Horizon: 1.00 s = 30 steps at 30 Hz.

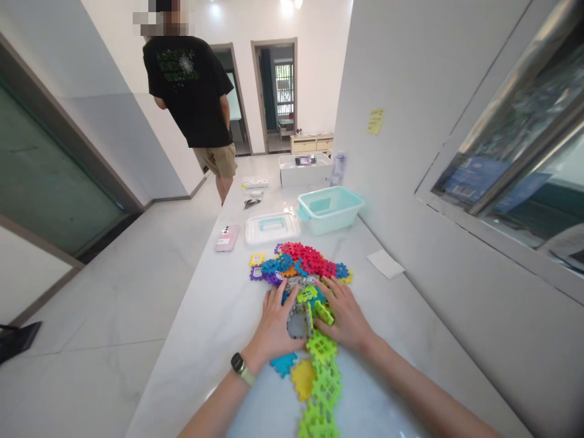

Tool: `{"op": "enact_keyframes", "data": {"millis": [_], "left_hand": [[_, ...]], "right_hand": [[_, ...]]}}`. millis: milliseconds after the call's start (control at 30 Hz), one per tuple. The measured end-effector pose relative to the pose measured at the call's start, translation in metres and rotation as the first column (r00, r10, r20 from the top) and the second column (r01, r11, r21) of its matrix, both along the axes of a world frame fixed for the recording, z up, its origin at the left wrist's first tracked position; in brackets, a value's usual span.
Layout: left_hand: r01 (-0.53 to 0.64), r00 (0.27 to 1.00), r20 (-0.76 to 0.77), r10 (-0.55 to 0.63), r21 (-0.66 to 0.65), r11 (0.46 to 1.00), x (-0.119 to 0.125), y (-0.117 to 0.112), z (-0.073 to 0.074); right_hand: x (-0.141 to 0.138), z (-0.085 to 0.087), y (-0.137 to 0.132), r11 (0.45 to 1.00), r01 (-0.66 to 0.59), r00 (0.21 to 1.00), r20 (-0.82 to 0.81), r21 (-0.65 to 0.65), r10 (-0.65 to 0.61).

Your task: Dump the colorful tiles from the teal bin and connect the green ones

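The only view looks out from the person's head, tilted forward and down along a white marble countertop [205, 328]. The left hand [274, 322] and right hand [344, 313] sit close to the lens, low and near the centre of the frame, with both forearms [219, 407] entering from the bottom corners. Beyond the hands, the view runs down the counter to a standing person [187, 91] and a far doorway [274, 91], well ahead. A wall [433, 134] fills the side to the right of the hands, leaning outward in the wide picture.

Left hand [274, 322], right hand [344, 313] clasp plastic tile build [300, 322] on counter [214, 316].
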<state>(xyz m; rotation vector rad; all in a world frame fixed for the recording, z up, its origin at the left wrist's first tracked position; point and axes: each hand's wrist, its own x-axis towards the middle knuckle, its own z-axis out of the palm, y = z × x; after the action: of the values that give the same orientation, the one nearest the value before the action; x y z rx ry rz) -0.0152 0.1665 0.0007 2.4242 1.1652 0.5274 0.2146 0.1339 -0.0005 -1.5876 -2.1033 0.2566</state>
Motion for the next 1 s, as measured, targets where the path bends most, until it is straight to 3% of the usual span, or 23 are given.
{"op": "enact_keyframes", "data": {"millis": [200,367,433,533,633,733,800,867,933,1000], "left_hand": [[-0.053,0.930,0.364,0.048,0.004,0.999,0.025,0.016,-0.006],[-0.052,0.829,0.558,-0.017,0.107,0.993,0.043,0.036,0.013],[-0.118,0.839,0.544,0.027,0.134,0.984,0.051,0.055,0.025],[-0.164,0.925,0.361,0.117,0.103,0.981,0.058,0.092,0.037],[-0.148,0.956,0.264,0.127,0.060,0.987,0.050,0.123,0.035],[-0.158,0.969,0.199,0.147,0.042,0.986,0.026,0.130,0.027],[-0.172,0.972,0.169,0.163,0.041,0.984,0.007,0.115,0.023],[-0.188,0.972,0.150,0.180,0.041,0.981,-0.010,0.080,0.021],[-0.211,0.972,0.121,0.203,0.063,0.975,-0.021,0.025,0.019],[-0.123,0.992,0.029,0.123,0.024,0.992,-0.024,-0.039,0.017]], "right_hand": [[-0.017,-0.005,0.025,0.988,0.024,0.960,-0.279,0.153,0.020],[-0.037,0.012,0.046,0.948,0.036,0.918,-0.385,0.315,0.093],[-0.037,0.026,0.068,0.943,0.037,0.934,-0.346,0.330,0.084],[-0.024,0.041,0.108,0.980,0.050,0.994,-0.107,0.191,-0.030],[-0.003,0.039,0.138,0.996,0.086,0.990,0.111,0.020,-0.088],[0.016,0.028,0.146,0.997,0.049,0.990,0.136,-0.065,-0.040],[0.027,0.022,0.138,0.995,0.010,0.992,0.125,-0.100,0.003],[0.035,0.021,0.117,0.998,0.002,0.996,0.089,-0.066,0.004],[0.039,0.023,0.083,1.000,0.025,0.999,0.038,0.011,-0.025],[0.036,0.025,0.039,0.999,0.029,1.000,0.002,0.021,-0.029]]}}
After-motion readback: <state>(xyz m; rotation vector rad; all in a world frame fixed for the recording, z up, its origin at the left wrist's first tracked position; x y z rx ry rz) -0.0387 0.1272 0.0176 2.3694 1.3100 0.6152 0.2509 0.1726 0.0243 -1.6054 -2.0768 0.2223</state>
